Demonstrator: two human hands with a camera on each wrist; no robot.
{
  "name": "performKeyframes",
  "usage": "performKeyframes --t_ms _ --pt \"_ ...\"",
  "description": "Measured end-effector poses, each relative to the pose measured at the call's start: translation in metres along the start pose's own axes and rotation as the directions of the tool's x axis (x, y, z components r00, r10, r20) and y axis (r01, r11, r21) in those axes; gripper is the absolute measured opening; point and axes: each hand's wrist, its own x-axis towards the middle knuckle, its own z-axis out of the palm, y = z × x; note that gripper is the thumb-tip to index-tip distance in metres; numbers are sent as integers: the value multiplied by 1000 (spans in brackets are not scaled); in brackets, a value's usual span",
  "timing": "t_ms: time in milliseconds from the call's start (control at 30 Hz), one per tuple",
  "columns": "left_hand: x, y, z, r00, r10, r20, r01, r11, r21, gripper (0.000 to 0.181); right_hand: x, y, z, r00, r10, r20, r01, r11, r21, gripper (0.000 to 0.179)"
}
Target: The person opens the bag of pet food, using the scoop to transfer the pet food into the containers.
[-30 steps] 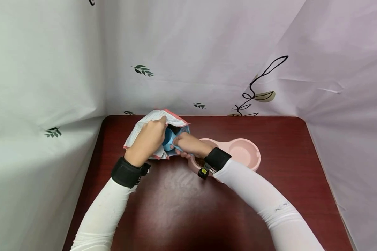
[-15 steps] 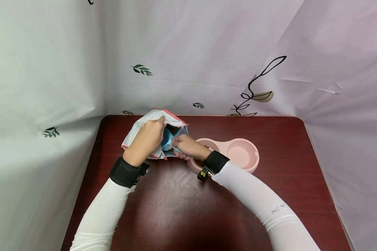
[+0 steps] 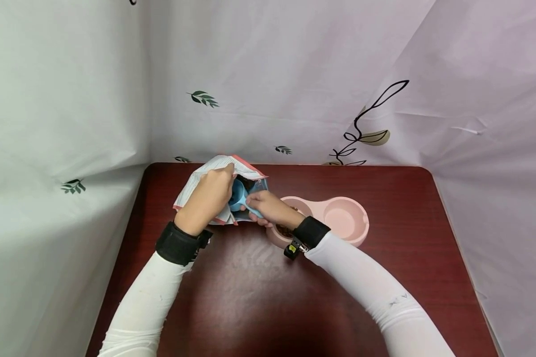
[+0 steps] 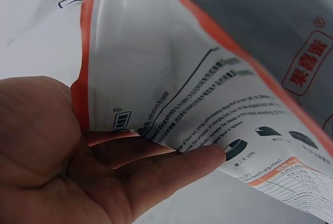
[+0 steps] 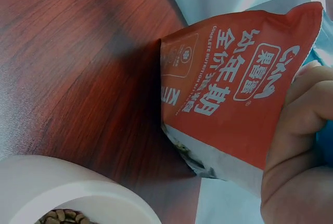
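Observation:
A white and orange-red pet food bag (image 3: 212, 167) stands at the back left of the table, its mouth open. At the bag's top edge my left hand (image 3: 208, 194) grips the printed film, and the left wrist view shows the fingers (image 4: 171, 177) behind the panel. A blue scoop (image 3: 238, 194) has its cup inside the bag's mouth. My right hand (image 3: 269, 206) holds the scoop by its handle. In the right wrist view the curled fingers of my right hand (image 5: 299, 130) overlap the bag's orange front.
A pink double bowl (image 3: 323, 206) stands right of the bag, partly under my right wrist. Brown kibble (image 5: 65, 216) lies in its left compartment; no kibble shows in the right one. Pale patterned sheeting (image 3: 272, 74) surrounds the dark red table (image 3: 250, 297).
The scoop has turned slightly in the bag's mouth, and more of its handle shows below my right hand. My left hand keeps its place on the bag.

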Motion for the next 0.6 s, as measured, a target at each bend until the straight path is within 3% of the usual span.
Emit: performKeyframes --t_ms 400,600 --pt "3 -6 -4 1000 -18 15 19 1000 -14 32 -18 10 -6 995 -104 5 104 991 88 36" --pt "4 -9 -7 998 -51 25 52 998 -35 35 -31 16 -16 991 -129 44 124 987 101 37"
